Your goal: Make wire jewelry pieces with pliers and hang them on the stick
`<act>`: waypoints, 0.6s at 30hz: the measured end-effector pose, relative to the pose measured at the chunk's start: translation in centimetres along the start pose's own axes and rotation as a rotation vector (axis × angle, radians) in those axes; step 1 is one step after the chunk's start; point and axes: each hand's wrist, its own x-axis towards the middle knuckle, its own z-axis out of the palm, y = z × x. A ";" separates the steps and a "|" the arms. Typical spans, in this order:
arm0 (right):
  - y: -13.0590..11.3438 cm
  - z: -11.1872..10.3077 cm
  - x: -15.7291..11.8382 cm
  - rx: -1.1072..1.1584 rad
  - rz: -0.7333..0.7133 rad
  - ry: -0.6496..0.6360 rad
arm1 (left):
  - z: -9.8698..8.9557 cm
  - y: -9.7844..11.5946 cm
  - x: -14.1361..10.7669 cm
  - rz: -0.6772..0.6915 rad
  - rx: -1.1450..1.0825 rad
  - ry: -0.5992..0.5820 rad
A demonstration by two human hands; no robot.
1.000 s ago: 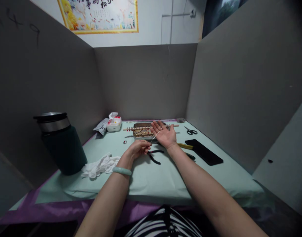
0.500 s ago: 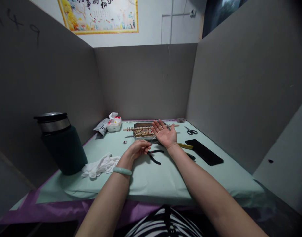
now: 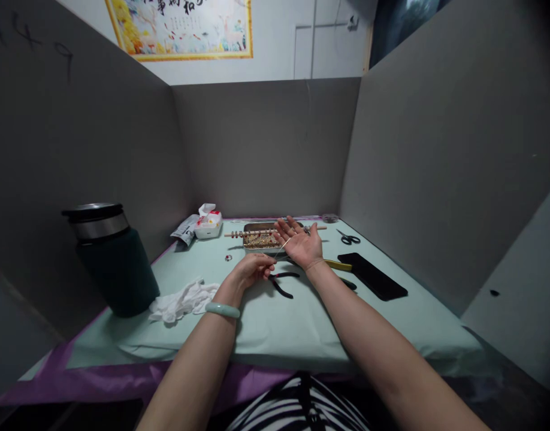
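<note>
Between the fingertips of my left hand (image 3: pixel 256 268) is a thin pale wire (image 3: pixel 281 247), which slants up toward my right hand (image 3: pixel 303 245). My right hand is palm up with its fingers spread, and the wire's upper end lies by its palm and fingers. Behind both hands sits a metal tray (image 3: pixel 260 240) of small gold-coloured pieces, with a wooden stick (image 3: pixel 239 234) carrying several small rings across it. Black-handled pliers (image 3: pixel 281 289) lie just right of my left hand. A small ring with a red stone (image 3: pixel 229 258) rests left of the tray.
On the right are a black phone (image 3: pixel 376 276), yellow-handled pliers (image 3: pixel 340 265) and scissors (image 3: pixel 349 238). A dark green bottle (image 3: pixel 117 269), a white cloth (image 3: pixel 183 302) and a tissue pack (image 3: pixel 208 225) stand or lie on the left. Grey partitions (image 3: pixel 266 149) enclose the table.
My right hand's fingers have shifted very slightly to the left. My left hand keeps its pinch on the wire in nearly the same place.
</note>
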 end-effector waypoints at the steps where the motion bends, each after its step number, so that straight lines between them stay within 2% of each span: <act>1: 0.0 0.0 0.0 0.003 0.000 -0.004 | 0.0 0.0 0.0 0.001 0.002 -0.001; 18: 0.0 -0.3 0.1 0.019 -0.027 -0.005 | -0.1 -0.2 0.2 0.029 0.003 -0.021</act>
